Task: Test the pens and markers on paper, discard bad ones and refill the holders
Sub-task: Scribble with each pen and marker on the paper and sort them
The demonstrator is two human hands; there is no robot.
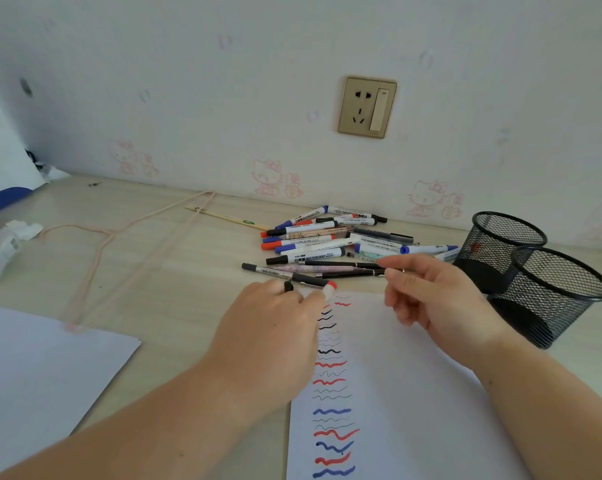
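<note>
A white test sheet (389,382) with a column of red, blue and black squiggles lies in front of me. At its top edge my left hand (275,320) pinches a dark pen with a red end (313,281), and a small black piece (288,286) shows between its fingers. My right hand (431,299) hovers over the sheet's top right with relaxed fingers reaching toward several thin dark pens (344,268). Behind them lies a pile of whiteboard markers and pens (327,237). Two black mesh holders (500,244) (562,299) stand at the right.
A second white sheet (32,368) lies at the left front. A pink clothes hanger (119,233), a wooden stick (226,216) and crumpled white paper (8,244) lie on the wooden desk (174,306). The wall with a socket (368,107) runs close behind.
</note>
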